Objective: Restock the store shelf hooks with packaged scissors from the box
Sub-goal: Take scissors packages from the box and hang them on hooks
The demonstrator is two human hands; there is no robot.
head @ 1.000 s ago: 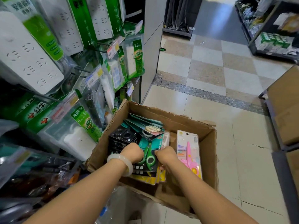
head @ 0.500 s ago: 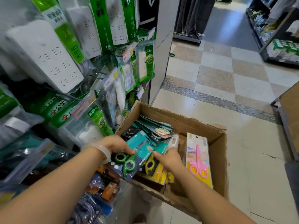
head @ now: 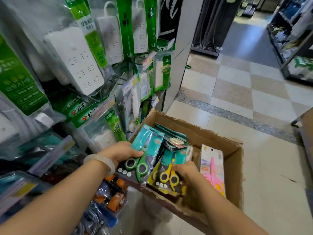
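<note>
Two scissors packs [head: 145, 153] (handles nearward)

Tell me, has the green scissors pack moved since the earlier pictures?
Yes. The green scissors pack, held by the left hand, has risen out of the cardboard box, toward its left wall.

Scissors packs [head: 149, 150] in box [head: 235, 155]

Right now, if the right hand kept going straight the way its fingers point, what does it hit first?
The right hand points up-left into the cardboard box; it already touches the yellow scissors pack. Beyond that, probably the teal packs, though depth is unclear.
</note>
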